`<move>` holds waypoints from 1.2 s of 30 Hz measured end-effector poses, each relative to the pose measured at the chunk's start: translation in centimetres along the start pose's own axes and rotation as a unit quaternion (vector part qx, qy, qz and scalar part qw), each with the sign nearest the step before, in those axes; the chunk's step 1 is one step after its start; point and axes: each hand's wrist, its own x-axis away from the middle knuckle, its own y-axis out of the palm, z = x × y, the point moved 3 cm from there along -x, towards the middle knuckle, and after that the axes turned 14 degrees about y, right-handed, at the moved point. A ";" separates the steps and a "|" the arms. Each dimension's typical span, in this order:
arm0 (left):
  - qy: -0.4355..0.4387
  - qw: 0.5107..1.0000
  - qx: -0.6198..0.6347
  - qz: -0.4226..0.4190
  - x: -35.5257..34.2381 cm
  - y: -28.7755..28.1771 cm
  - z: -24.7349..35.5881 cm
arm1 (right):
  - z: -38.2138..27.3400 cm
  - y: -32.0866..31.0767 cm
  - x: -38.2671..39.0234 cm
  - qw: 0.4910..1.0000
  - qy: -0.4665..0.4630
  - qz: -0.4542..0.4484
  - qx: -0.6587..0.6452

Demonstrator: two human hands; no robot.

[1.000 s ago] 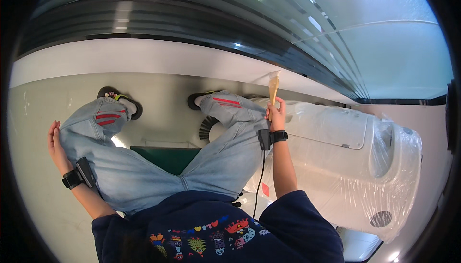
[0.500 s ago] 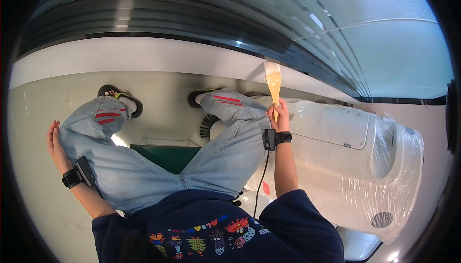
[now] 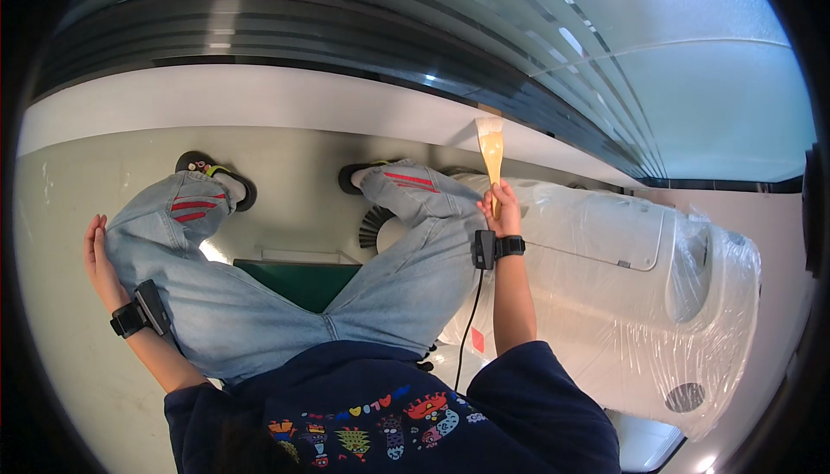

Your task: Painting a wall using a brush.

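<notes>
Your right hand [image 3: 508, 208] wraps its fingers round the brush [image 3: 491, 150], likely so its bristles [image 3: 489, 127] reach toward the white wall [image 3: 303, 95]; I can't tell if they touch. Your left hand [image 3: 98, 253], fingers stretched out, seems empty.

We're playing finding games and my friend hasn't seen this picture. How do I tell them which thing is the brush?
Find the big plastic-wrapped white machine on the right. At its upper-left end, the person's right hand holds a flat brush, bristles pointing up the picture. Its yellowish handle and pale bristles set it apart from the black bristly ring lower left.
</notes>
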 end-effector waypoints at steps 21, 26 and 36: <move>0.030 0.998 -0.024 0.045 0.9 1.3 3.3 | 9.2 20.6 -0.1 0.998 -0.052 0.007 -0.035; 0.031 0.998 -0.009 0.056 0.8 0.6 2.6 | 9.8 19.7 2.0 0.968 0.030 -0.209 0.132; 0.011 0.996 -0.085 0.038 -0.2 0.4 2.1 | 9.3 14.4 -1.5 0.996 0.026 -0.085 -0.015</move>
